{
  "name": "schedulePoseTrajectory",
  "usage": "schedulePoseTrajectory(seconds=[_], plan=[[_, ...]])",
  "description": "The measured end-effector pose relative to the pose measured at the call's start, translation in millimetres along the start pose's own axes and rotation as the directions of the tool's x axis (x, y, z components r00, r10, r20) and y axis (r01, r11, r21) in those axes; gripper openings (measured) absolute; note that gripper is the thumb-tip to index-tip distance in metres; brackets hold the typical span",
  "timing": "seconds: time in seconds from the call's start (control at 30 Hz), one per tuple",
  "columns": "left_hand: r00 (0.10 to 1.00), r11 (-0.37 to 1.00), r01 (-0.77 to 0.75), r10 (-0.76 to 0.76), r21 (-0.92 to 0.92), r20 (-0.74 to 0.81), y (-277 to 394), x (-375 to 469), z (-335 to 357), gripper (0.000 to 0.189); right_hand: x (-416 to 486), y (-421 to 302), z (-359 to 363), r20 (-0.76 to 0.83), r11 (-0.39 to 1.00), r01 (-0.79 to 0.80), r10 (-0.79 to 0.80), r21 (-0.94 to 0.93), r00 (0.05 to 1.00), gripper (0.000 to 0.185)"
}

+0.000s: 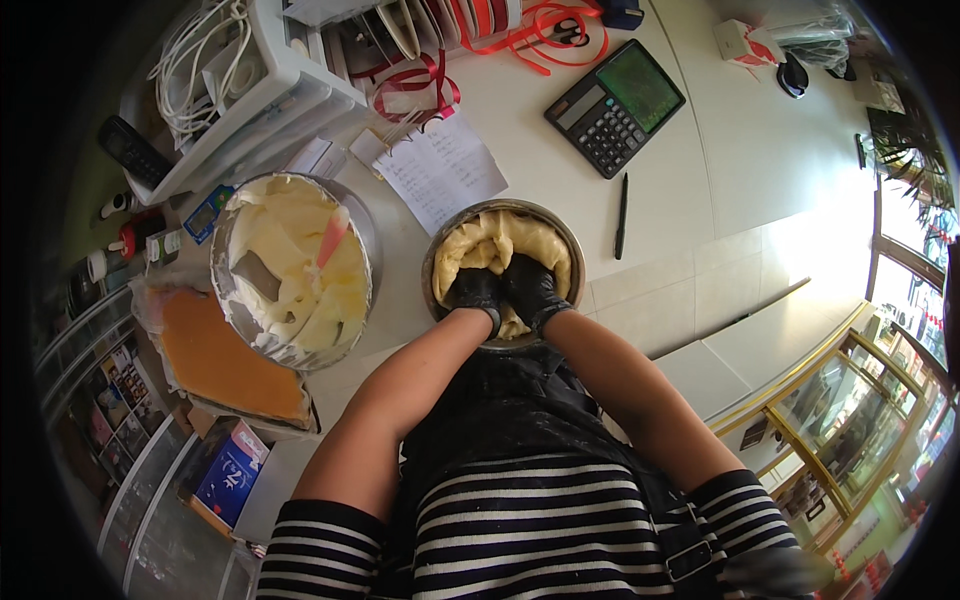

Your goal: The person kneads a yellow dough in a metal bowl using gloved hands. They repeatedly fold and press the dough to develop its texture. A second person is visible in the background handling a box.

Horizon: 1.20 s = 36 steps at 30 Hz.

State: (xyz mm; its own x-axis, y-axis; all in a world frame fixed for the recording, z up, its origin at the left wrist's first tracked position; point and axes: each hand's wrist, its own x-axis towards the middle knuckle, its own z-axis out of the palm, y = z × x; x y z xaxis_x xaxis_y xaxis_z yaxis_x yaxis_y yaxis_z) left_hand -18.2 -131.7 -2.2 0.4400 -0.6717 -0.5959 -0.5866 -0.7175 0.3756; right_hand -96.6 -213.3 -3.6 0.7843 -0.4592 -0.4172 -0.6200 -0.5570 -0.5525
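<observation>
Both of my hands wear black gloves and are pushed into soft, pale yellow dough [501,232] in a round metal bowl [579,274] close to my body. My left hand [475,289] presses into the left half and my right hand [531,288] into the right half, side by side. Their fingers are sunk in the dough or turned away, so their shape is hidden. The dough bulges in a thick ring around the far side of the hands. A small part of it shows between my wrists at the near rim.
Left of the bowl stands a larger metal bowl of pale cream [289,217] holding a pink spatula [332,241]. An orange-brown sheet cake [217,360] lies partly beneath it. Beyond are a handwritten notebook [446,169], a calculator [615,109], a black pen [622,217] and ribbon spools [480,19].
</observation>
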Motion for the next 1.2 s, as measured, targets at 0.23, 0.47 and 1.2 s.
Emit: schedulePoseTrajectory(seconds=[0.23,0.47,1.2], plan=[[0.984,0.985,-0.145,0.153,0.091,-0.095,0,-1,-21,0.025,4,6,-7,0.091,0.992,0.047,-0.057,0.116,0.994,0.022],[0.923,0.931,-0.365,0.362,0.005,-0.130,-41,-74,-44,0.041,-50,5,-61,0.100,0.832,0.107,-0.191,0.545,0.976,0.034],[0.863,0.628,-0.411,0.034,-0.661,-0.504,-54,-36,-47,0.040,2,7,-76,-0.017,0.920,0.186,-0.192,0.344,0.981,0.049]])
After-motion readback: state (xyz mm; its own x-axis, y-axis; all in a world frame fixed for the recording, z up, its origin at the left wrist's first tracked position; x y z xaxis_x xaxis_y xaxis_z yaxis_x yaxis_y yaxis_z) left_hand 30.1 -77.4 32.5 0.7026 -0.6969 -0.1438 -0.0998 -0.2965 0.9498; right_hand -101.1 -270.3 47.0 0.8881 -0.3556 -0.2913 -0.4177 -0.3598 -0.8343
